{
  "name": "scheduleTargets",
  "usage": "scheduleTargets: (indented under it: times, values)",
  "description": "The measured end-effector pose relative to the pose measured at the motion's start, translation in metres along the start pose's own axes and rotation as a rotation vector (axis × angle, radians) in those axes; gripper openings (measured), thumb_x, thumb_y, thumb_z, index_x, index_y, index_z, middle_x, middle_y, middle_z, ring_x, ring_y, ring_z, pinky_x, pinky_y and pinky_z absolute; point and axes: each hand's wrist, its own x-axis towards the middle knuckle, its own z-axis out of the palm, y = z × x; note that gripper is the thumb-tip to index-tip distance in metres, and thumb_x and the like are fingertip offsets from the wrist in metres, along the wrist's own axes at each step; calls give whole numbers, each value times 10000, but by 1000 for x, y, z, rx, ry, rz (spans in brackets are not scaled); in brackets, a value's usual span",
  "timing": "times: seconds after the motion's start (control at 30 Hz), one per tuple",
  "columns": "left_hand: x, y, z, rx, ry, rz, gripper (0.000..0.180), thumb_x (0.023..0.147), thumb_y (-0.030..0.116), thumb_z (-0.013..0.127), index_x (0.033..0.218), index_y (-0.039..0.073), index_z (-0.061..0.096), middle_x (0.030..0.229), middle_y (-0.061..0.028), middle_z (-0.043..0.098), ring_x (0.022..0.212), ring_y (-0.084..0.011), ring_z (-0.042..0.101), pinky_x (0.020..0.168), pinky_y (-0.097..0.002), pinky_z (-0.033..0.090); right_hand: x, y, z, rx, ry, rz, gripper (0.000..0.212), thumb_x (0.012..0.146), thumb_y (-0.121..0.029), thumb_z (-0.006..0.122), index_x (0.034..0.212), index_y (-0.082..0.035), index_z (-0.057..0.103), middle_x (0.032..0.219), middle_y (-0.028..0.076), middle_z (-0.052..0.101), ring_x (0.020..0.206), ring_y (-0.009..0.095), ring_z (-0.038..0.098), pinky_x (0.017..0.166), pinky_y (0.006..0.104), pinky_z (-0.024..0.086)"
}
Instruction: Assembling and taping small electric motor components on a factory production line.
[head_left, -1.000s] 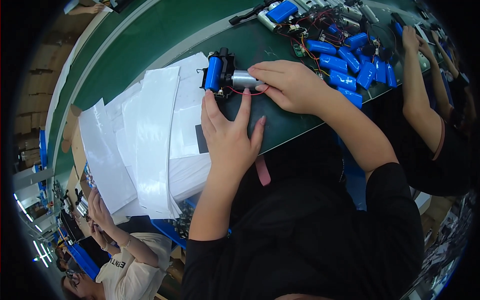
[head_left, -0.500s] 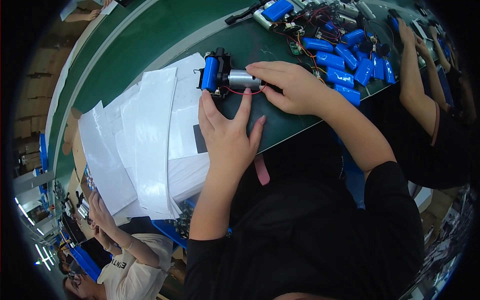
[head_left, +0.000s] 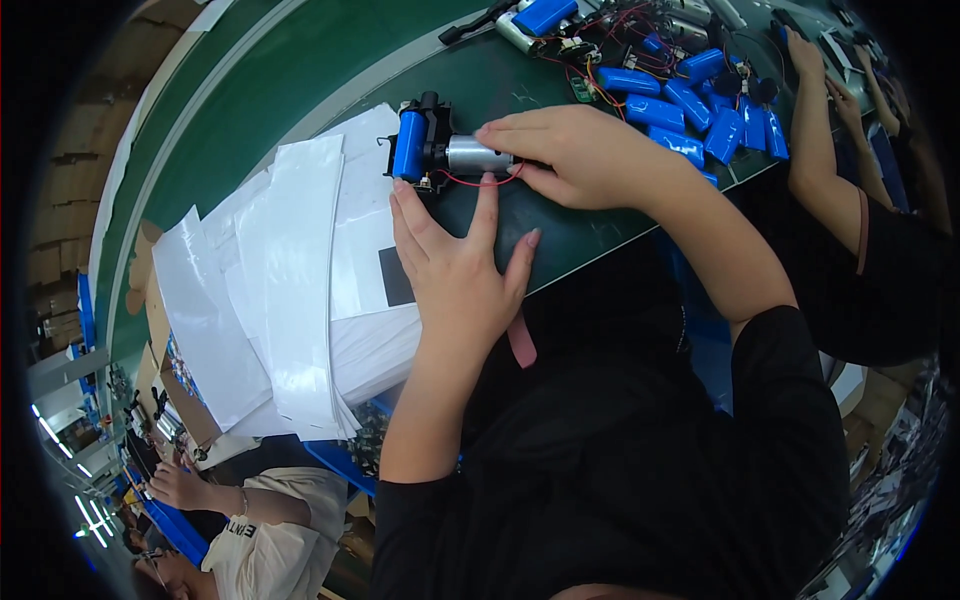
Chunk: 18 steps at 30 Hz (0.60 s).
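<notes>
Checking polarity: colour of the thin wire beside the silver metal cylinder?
The thin wire is red; head view.

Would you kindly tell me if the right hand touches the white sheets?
No, the right hand is at the silver cylinder, away from the sheets.

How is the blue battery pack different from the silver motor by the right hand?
The blue battery pack is shiny blue; the silver motor looks like plain metal. In the picture, the battery pack runs up and down, while the motor runs sideways. The right hand touches the motor, not the battery pack. Both are rounded and longer than wide.
</notes>
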Motion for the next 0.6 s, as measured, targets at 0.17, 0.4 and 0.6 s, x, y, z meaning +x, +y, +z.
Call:
scheduleTargets:
  times: [0.17, 0.4, 0.6]
  values:
    - [-1, -6, 3, 26, 59, 7, 596, 832, 409, 695, 1349, 138, 573, 1483, -364, 202, 1343, -556, 275, 1080, -579, 301, -5, -17, 11, 149, 265, -65, 239, 807, -75, 698, 1040, -38, 666, 1198, 116, 653, 1104, 307, 632, 907, 375, 529]
    - [-2, -8, 8, 128, 97, 29, 601, 839, 418, 658, 1347, 110, 566, 1476, -363, 255, 1339, -531, 315, 1078, -574, 306, 2, -30, 24, 4, 378, -33, 107, 765, -63, 717, 833, -29, 641, 1074, 82, 637, 922, 264, 657, 759, 339, 538]
    - [-3, -7, 5, 106, 99, 21, 608, 821, 380, 679, 1356, 115, 560, 1464, -353, 283, 1324, -509, 345, 1071, -548, 324, 2, -37, 28, 50, 436, 75, 97, 749, -34, 694, 778, -27, 602, 953, 82, 608, 751, 234, 627, 633, 314, 512]
